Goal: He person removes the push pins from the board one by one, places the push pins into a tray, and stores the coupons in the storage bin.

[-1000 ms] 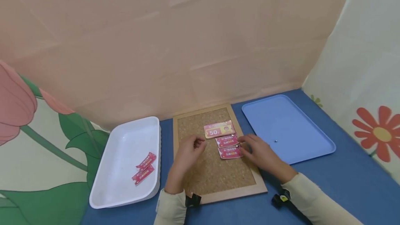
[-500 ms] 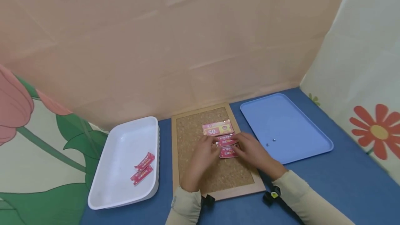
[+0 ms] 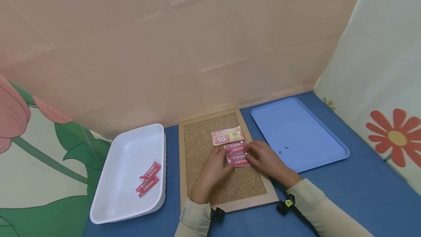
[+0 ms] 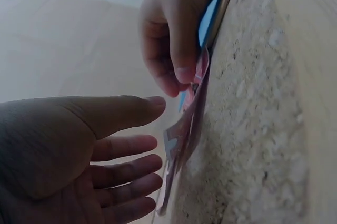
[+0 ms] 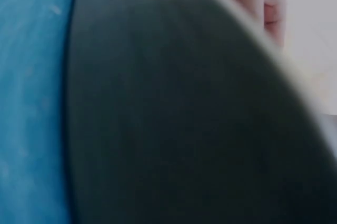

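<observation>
Head view: The left hand (image 3: 212, 173) is at the left ends of two red coupons, the middle coupon (image 3: 235, 148) and the lower coupon (image 3: 237, 160). Both lie on the cork board (image 3: 204, 131), below the wider upper coupon (image 3: 227, 135). The right hand (image 3: 267, 161) is at their right ends, fingers bent toward them. The left forearm enters from the bottom edge and leans rightward; the right forearm enters diagonally from the lower right. Both hands are above the board, fingertips facing each other.

Left wrist view: The left hand is relaxed and spread, thumb apart from four nearly straight fingers, gripping nothing. Its fingertips are near a coupon's raised end; contact cannot be confirmed. The right hand points downward with fingers curled, thumb tip at a coupon's far end. Whether it pinches anything there cannot be told.

Right wrist view: A blurred dark surface (image 5: 184, 119) fills most of the field. Part of a hand shows at upper right; its grip cannot be determined.
</observation>
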`<state>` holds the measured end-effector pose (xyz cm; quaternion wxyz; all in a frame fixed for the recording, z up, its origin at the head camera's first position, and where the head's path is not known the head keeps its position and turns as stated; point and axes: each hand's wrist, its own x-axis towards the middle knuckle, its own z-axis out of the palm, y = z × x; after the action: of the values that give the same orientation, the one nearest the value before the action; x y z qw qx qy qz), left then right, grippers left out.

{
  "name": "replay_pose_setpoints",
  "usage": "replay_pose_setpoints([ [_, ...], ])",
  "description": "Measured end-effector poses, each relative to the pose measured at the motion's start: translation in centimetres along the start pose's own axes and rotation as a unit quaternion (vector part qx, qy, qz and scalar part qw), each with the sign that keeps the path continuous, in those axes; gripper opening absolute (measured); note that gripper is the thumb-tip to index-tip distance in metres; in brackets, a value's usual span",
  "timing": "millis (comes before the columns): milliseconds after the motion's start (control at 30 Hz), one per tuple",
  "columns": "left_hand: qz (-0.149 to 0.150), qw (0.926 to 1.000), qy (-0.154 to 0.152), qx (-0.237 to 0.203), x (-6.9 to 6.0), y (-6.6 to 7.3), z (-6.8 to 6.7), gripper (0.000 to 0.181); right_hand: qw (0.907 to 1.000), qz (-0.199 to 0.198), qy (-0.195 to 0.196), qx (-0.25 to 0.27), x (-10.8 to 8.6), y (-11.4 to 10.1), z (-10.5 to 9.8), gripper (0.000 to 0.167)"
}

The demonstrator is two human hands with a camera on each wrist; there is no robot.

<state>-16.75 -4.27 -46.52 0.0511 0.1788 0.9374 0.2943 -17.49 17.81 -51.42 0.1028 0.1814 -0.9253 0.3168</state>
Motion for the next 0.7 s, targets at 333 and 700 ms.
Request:
replay_pose_setpoints([
  [333, -0.03, 0.9984, -0.021, -0.044, 0.4, -0.7, -0.1, 0.046, 0.9999, -0.01, 0.003, -0.012, 0.3, 0.4, -0.2, 0.021],
  [700, -0.084, 0.9931, -0.024, -0.079, 0.6, -1.1, 0.3, 0.021, 0.9994, -0.014, -0.007, -0.031, -0.1, 0.4, 0.2, 0.017],
])
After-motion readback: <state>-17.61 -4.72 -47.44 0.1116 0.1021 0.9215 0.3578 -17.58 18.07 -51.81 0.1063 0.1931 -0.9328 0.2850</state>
